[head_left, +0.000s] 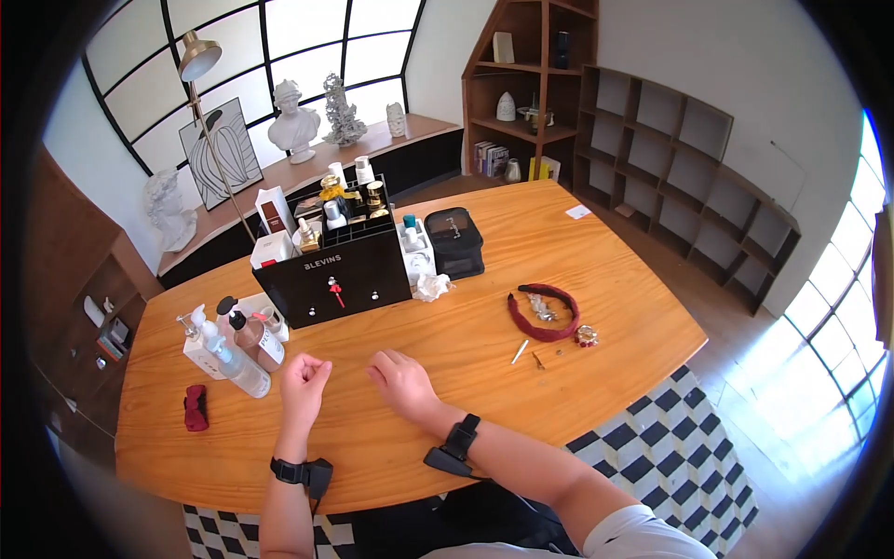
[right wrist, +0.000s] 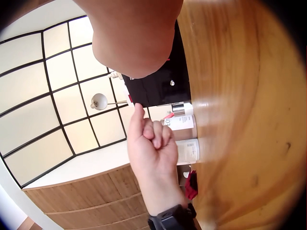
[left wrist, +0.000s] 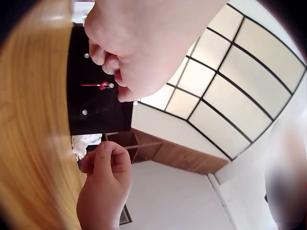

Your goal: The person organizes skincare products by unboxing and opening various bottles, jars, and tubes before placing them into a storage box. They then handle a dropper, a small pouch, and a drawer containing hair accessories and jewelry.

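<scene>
My left hand (head_left: 304, 382) is raised in front of a black organizer box (head_left: 372, 289), its fingers loosely bent and the thumb resting straighter beside them. Nothing shows in its grasp in the right wrist view. A short gap to the right, my right hand (head_left: 407, 382) hovers with fingers loosely curled, the thumb close to the fingertips in the left wrist view, and no object visible there. Nearest the left hand stand a clear pump bottle (head_left: 244, 373) and a pinkish pump bottle (head_left: 257, 341). The organizer's front carries a small red ornament (head_left: 336, 293) and knobs.
A dark red bow (head_left: 196, 408) lies at the left. Crumpled tissue (head_left: 431, 287) and a black mesh case (head_left: 454, 244) sit right of the organizer, which is packed with cosmetics. Farther right are a red headband (head_left: 534, 331), a jewelled hair tie (head_left: 586, 336) and a white stick (head_left: 520, 351).
</scene>
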{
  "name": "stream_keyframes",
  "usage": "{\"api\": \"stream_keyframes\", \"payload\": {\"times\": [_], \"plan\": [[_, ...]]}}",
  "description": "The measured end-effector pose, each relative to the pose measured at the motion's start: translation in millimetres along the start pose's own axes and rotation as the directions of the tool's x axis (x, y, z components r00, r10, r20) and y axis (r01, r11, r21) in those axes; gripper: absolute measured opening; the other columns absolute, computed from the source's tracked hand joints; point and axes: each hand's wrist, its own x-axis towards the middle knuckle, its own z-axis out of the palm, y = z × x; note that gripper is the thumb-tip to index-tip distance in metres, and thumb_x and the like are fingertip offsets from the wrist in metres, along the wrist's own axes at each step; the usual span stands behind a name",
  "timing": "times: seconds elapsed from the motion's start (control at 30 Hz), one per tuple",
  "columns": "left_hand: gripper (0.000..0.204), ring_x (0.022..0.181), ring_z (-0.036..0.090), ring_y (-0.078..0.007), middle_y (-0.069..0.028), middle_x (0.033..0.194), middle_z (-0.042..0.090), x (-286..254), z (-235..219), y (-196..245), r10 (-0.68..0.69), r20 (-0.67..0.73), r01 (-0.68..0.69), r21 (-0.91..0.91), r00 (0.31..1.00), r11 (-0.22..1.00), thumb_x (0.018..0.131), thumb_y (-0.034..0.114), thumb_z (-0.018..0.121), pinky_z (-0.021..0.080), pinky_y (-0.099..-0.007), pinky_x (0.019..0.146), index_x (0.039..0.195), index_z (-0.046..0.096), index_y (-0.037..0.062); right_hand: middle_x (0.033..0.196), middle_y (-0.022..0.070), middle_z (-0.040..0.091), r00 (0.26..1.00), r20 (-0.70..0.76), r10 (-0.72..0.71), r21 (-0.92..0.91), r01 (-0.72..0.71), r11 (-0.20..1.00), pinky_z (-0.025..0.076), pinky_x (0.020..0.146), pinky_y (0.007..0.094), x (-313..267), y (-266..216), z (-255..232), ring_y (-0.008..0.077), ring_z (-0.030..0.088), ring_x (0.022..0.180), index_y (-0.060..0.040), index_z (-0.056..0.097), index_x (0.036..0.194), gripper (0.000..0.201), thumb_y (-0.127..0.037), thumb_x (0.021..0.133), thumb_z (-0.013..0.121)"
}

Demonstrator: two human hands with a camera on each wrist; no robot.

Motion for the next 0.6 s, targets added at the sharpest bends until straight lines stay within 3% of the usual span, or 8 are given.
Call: {"api": "stream_keyframes", "payload": {"times": [0.07,0.17,0.27,0.43,0.6], "plan": [[0.029,0.057,0.028,-0.0004,0.0103,0.062,0.035,-4.4,-0.8,-21.2,-0.108,-0.028,0.102,-0.163,0.994,0.981,0.094,0.01,0.069,0.021,-0.023,0.05,0.073,0.05,0.0072,0.085,0.0138,0.061,1.0,-0.02,-0.017,0.008,0.017,1.0,0.052,0.073,0.0444,0.7,-0.1,-1.1,0.0351,0.062,0.083,-0.0053,0.06,0.093,0.01,-0.003,0.085,0.066],[0.034,0.059,0.028,-0.0012,0.0098,0.064,0.034,-8.4,-1.2,-23.1,-0.123,-0.029,0.114,-0.213,0.992,0.97,0.095,0.011,0.067,0.023,-0.0233,0.051,0.072,0.043,0.0087,0.09,0.015,0.06,0.998,-0.055,-0.03,-0.007,0.03,1.0,0.052,0.073,0.0434,1.9,-0.6,-3.0,0.0357,0.062,0.084,-0.0037,0.062,0.096,0.013,0.002,0.085,0.062],[0.034,0.061,0.03,-0.0025,0.0084,0.065,0.035,-16.5,8.7,-27.7,0.005,-0.007,-0.005,-0.127,1.0,0.992,0.096,0.012,0.066,0.025,-0.0243,0.052,0.071,0.042,0.0087,0.093,0.0146,0.061,0.999,-0.038,-0.018,-0.017,0.018,1.0,0.053,0.074,0.0435,1.5,1.6,-6.0,0.0357,0.062,0.087,-0.0041,0.063,0.099,0.018,0.003,0.083,0.062],[0.033,0.06,0.032,-0.0039,0.0069,0.064,0.036,-21.9,15.7,-21.8,0.037,0.023,-0.036,-0.052,0.999,0.998,0.096,0.012,0.065,0.027,-0.0253,0.052,0.071,0.044,0.0074,0.101,0.0139,0.063,0.996,-0.053,-0.075,-0.083,0.07,0.994,0.054,0.077,0.0415,7.1,-1.8,-11.5,0.0352,0.064,0.092,-0.0053,0.064,0.101,0.02,0.001,0.082,0.065],[0.029,0.06,0.036,-0.0037,0.0065,0.064,0.041,-19.4,13.6,-30.1,0.024,0.031,-0.022,-0.063,0.999,0.998,0.096,0.012,0.065,0.03,-0.024,0.053,0.073,0.049,0.0061,0.097,0.0144,0.065,0.994,0.051,0.097,-0.115,-0.091,0.989,0.055,0.075,0.0397,14.2,1.3,-41.9,0.0325,0.067,0.087,-0.005,0.066,0.099,0.014,-0.007,0.086,0.066]]}}
